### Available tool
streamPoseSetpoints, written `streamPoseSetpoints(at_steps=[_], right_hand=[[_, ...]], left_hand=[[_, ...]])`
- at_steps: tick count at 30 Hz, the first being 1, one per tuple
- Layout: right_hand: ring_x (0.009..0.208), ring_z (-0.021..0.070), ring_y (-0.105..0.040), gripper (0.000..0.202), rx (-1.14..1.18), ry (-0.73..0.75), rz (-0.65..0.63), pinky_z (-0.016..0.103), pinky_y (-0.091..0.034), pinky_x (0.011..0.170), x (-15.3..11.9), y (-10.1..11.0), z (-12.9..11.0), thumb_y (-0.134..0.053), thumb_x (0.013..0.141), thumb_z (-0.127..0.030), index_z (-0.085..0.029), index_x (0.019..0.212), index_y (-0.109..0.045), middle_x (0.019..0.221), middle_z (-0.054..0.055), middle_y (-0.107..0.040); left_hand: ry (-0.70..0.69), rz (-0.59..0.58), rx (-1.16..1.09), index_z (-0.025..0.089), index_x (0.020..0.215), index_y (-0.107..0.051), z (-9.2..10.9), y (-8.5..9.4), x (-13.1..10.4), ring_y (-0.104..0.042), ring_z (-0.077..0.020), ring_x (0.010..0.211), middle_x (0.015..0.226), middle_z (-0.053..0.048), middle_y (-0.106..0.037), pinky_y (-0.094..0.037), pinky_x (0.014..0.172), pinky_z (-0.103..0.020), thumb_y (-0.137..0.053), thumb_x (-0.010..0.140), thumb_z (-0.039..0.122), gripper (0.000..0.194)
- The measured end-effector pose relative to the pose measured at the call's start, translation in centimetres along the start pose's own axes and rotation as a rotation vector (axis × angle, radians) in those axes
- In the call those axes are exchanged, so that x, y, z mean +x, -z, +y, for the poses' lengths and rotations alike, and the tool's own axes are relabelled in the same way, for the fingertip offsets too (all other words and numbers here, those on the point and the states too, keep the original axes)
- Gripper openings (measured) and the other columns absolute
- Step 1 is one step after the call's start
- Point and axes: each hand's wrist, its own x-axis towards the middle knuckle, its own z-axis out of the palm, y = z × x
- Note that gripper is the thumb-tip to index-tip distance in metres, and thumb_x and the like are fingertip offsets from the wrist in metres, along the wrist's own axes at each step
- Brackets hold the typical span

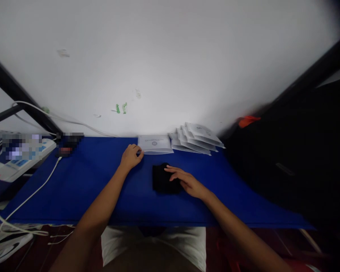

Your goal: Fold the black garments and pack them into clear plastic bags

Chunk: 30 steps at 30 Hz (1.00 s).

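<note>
My left hand (132,156) is at the near left corner of a frosted white plastic bag (155,143) with a printed round mark. Its fingers are curled and closed on the bag's edge. A small folded piece of black cloth (162,181) lies flat on the blue surface, nearer to me. My right hand (188,182) rests over the right part of this cloth, fingers stretched out and slightly apart. What the cloth is when unfolded does not show.
Several more frosted bags (198,138) lie fanned out against the white wall. To the left are a white power strip (25,158), white cables (36,196) and a blurred dark device. Large black fabric (277,162) hangs at the right, near an orange piece (248,121).
</note>
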Motion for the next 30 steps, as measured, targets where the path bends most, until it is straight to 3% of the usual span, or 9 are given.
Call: streamPoseSetpoints(at_steps=[5, 9, 11, 14, 17, 19, 23, 26, 30], right_hand=[[0.134, 0.0255, -0.046, 0.035, -0.081, -0.053, 0.14, 0.052, -0.038, 0.11, -0.4, -0.6, 0.0, -0.045, 0.094, -0.017, -0.024, 0.128, -0.049, 0.145, 0.014, -0.047], [0.138, 0.0281, -0.039, 0.055, -0.17, -0.123, 0.101, 0.054, -0.035, 0.112, -0.5, -1.7, 0.1, -0.051, 0.086, -0.013, -0.02, 0.139, -0.039, 0.146, 0.017, -0.042], [0.137, 0.0304, -0.04, 0.062, -0.207, -0.187, 0.092, 0.056, -0.036, 0.111, -0.6, -2.3, 0.1, -0.054, 0.083, -0.012, -0.018, 0.141, -0.035, 0.142, 0.019, -0.044], [0.133, 0.0307, -0.043, 0.062, -0.242, -0.23, 0.101, 0.057, -0.037, 0.109, -1.0, -2.7, -0.1, -0.054, 0.081, -0.011, -0.018, 0.14, -0.036, 0.138, 0.018, -0.049], [0.133, 0.0282, -0.044, 0.054, -0.27, -0.215, 0.118, 0.055, -0.038, 0.109, -1.8, -2.3, -0.2, -0.051, 0.082, -0.009, -0.02, 0.134, -0.044, 0.138, 0.016, -0.05], [0.135, 0.0271, -0.043, 0.05, -0.307, -0.207, 0.108, 0.055, -0.038, 0.109, -2.4, -1.8, -0.1, -0.048, 0.082, -0.006, -0.021, 0.13, -0.048, 0.141, 0.015, -0.049], [0.141, 0.0262, -0.036, 0.06, -0.396, -0.158, 0.052, 0.056, -0.034, 0.112, -2.7, -1.2, 0.4, -0.042, 0.078, 0.001, -0.021, 0.133, -0.052, 0.149, 0.013, -0.045], [0.141, 0.0266, -0.037, 0.066, -0.462, -0.11, -0.029, 0.058, -0.03, 0.114, -1.4, -1.5, 0.3, -0.042, 0.074, 0.003, -0.02, 0.135, -0.053, 0.148, 0.013, -0.048], [0.136, 0.0252, -0.045, 0.062, -0.479, -0.03, -0.127, 0.052, -0.036, 0.113, 0.3, -1.9, -0.3, -0.044, 0.078, 0.003, -0.017, 0.136, -0.054, 0.146, 0.014, -0.05]], left_hand=[[-0.052, -0.037, -0.032, 0.02, 0.099, -0.065, 5.7, 1.0, -1.1, -0.058, -0.0233, 0.102, 0.103, -0.008, -0.063, -0.05, 0.092, -0.04, -0.056, 0.091, 0.034, 0.019], [-0.228, -0.43, -0.221, 0.024, 0.144, -0.036, 11.3, -0.4, -4.1, -0.044, -0.0325, 0.132, 0.142, -0.015, -0.046, -0.039, 0.108, -0.049, -0.075, 0.071, 0.058, 0.09], [-0.251, -0.545, -0.159, 0.021, 0.148, -0.03, 12.6, -1.1, -5.3, -0.041, -0.0376, 0.133, 0.144, -0.02, -0.042, -0.034, 0.11, -0.056, -0.079, 0.067, 0.057, 0.102], [-0.209, -0.602, -0.089, 0.022, 0.144, -0.037, 12.2, -1.0, -5.9, -0.05, -0.0367, 0.123, 0.132, -0.017, -0.051, -0.038, 0.105, -0.057, -0.078, 0.072, 0.049, 0.087], [-0.15, -0.592, -0.157, 0.026, 0.139, -0.044, 10.2, 1.0, -6.0, -0.056, -0.0291, 0.112, 0.124, -0.011, -0.053, -0.047, 0.099, -0.048, -0.071, 0.079, 0.044, 0.068], [-0.105, -0.509, -0.182, 0.027, 0.14, -0.041, 8.8, 2.8, -6.3, -0.056, -0.0263, 0.114, 0.127, -0.01, -0.049, -0.048, 0.1, -0.045, -0.066, 0.083, 0.037, 0.063], [-0.112, -0.233, -0.027, 0.023, 0.14, -0.04, 7.7, 4.9, -7.1, -0.039, -0.0331, 0.132, 0.141, -0.015, -0.038, -0.038, 0.108, -0.055, -0.058, 0.08, 0.022, 0.062], [-0.234, -0.2, 0.07, 0.019, 0.134, -0.047, 8.6, 4.3, -7.4, -0.034, -0.0344, 0.136, 0.147, -0.016, -0.036, -0.032, 0.111, -0.056, -0.056, 0.083, 0.022, 0.052], [-0.334, -0.367, 0.16, 0.02, 0.121, -0.058, 9.6, 2.5, -7.3, -0.043, -0.0321, 0.132, 0.143, -0.014, -0.047, -0.03, 0.112, -0.055, -0.057, 0.086, 0.029, 0.036]])
